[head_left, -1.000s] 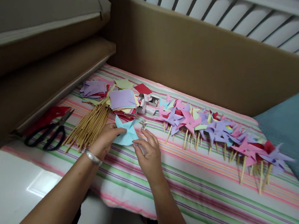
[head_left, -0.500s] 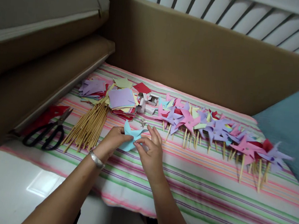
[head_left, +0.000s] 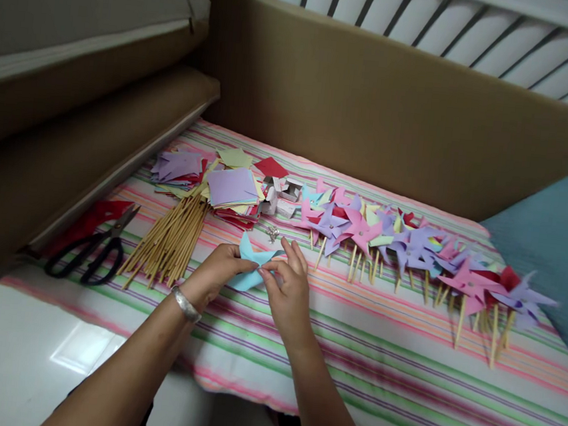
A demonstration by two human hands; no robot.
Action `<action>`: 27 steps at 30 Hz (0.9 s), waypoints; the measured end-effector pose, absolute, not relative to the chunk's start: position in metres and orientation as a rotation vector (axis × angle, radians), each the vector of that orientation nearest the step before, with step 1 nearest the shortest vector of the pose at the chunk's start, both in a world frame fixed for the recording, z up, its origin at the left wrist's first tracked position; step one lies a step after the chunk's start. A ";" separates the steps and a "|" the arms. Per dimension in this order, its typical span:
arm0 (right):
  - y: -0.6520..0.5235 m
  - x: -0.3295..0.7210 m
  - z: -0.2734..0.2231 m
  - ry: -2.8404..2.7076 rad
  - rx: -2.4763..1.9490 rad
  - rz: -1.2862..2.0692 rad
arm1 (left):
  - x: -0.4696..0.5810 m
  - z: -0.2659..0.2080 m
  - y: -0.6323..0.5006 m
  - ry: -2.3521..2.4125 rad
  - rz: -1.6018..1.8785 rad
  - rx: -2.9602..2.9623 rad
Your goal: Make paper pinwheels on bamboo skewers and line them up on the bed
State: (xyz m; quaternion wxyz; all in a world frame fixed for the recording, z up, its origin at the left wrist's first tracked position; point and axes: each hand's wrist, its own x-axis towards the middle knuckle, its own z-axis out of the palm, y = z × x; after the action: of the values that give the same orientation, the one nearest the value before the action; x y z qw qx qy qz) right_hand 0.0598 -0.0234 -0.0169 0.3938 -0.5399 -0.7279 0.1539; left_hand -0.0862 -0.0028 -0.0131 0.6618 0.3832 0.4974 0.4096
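Note:
A light-blue paper pinwheel (head_left: 248, 281) with folded-in blades is held between my hands over the striped cloth. My left hand (head_left: 223, 265) grips it from the left, thumb pressed near its centre. From the right, my right hand (head_left: 286, 279) pinches thumb and forefinger at that same centre; whether a small pin is in the pinch is too small to tell. The other right fingers are raised. Just beyond the pinwheel lies a little heap of metal pins (head_left: 273, 233). Left of my hands, a bundle of thin wooden sticks (head_left: 167, 245) fans out on the cloth.
Black-handled scissors (head_left: 93, 251) lie at the left beside red paper (head_left: 89, 221). Paper squares (head_left: 233, 187), cut paper pieces (head_left: 175, 166) and small open boxes (head_left: 287, 198) sit behind. Finished pinwheels on sticks (head_left: 414, 249) line the right. Sofa cushions (head_left: 96, 128) border the left.
The pinwheel's upper blade has tilted slightly to the right. Both hands stay at its centre, and the right fingertips have shifted a little.

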 end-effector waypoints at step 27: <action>-0.023 0.060 -0.008 -1.676 -1.442 0.504 | -0.083 -0.008 -0.003 1.100 0.937 0.741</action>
State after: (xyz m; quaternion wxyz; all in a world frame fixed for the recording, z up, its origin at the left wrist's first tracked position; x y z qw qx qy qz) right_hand 0.0597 -0.0225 -0.0084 0.4232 -0.5762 -0.6695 0.2015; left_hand -0.0834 -0.0029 -0.0076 0.6880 0.3313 0.4916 0.4187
